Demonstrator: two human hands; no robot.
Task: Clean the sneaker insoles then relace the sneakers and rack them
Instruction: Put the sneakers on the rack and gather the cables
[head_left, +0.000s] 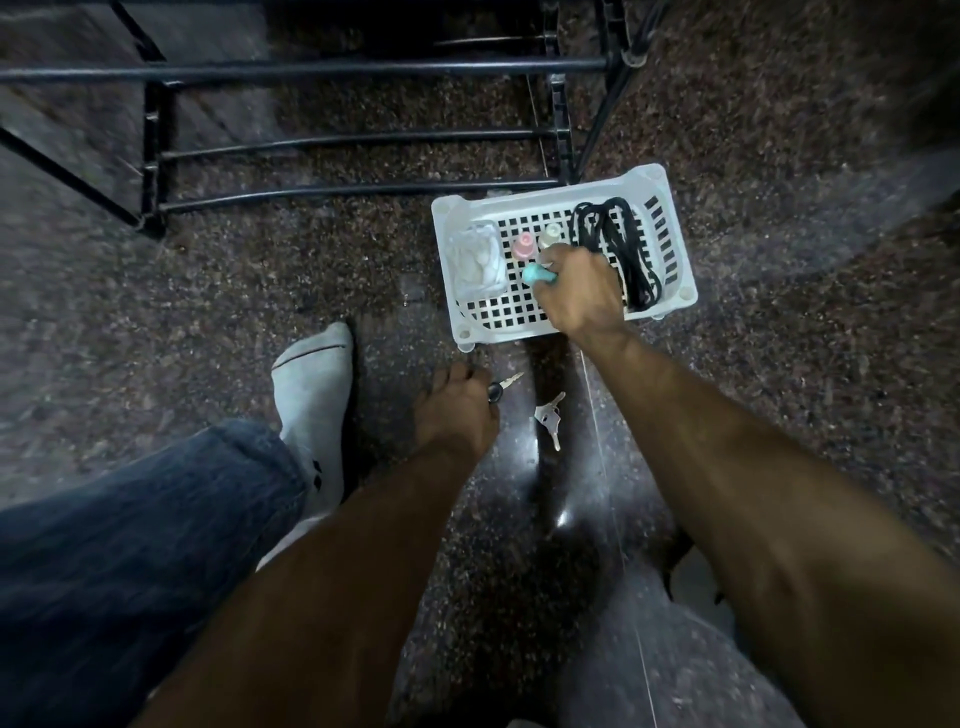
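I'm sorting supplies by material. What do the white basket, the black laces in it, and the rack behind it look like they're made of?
The basket looks like moulded plastic, matte white, with a grid of punched holes. The laces look like woven fabric cord, dull black, lying in limp loops. The rack seems to be metal tubing with a dark, slightly glossy coat; plastic joints are possible.

The floor (311, 270) is showing as speckled polished stone, glossy where light is glinting near its near edge. The rack (358, 140) is looking like dark painted metal tubing, faintly shiny. The basket (670, 192) is appearing as smooth white plastic with a perforated bottom. The laces (618, 244) are lying as matt black woven cord. The keys (549, 415) are gleaming as bare metal. The sock (317, 379) is reading as soft grey knit, the jeans (135, 519) as rough blue denim.
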